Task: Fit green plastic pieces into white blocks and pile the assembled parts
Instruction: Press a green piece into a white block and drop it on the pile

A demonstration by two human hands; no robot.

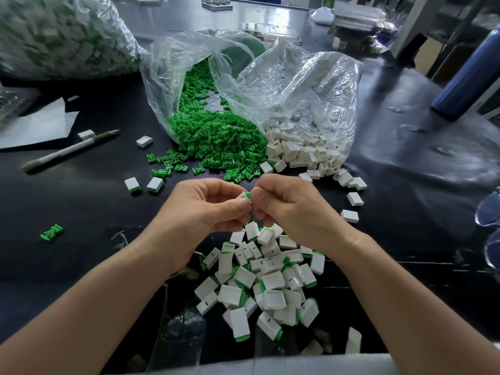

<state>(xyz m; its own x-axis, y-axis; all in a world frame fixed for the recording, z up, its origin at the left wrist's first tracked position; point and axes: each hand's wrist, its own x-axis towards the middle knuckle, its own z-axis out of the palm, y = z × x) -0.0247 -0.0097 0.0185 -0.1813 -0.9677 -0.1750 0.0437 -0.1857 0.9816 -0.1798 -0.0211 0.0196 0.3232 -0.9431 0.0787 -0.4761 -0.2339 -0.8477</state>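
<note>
My left hand and my right hand meet at the middle of the view, fingertips together. Between them sits a white block with a green piece showing at its top; most of it is hidden by my fingers. Just below my hands lies a pile of assembled parts, white blocks with green ends. Loose green pieces spill from a clear bag beyond my hands. Loose white blocks spill from a second clear bag to the right.
A white pen and a sheet of paper lie at left. Stray blocks and one green piece dot the dark table. A large filled bag stands far left, a blue bottle far right.
</note>
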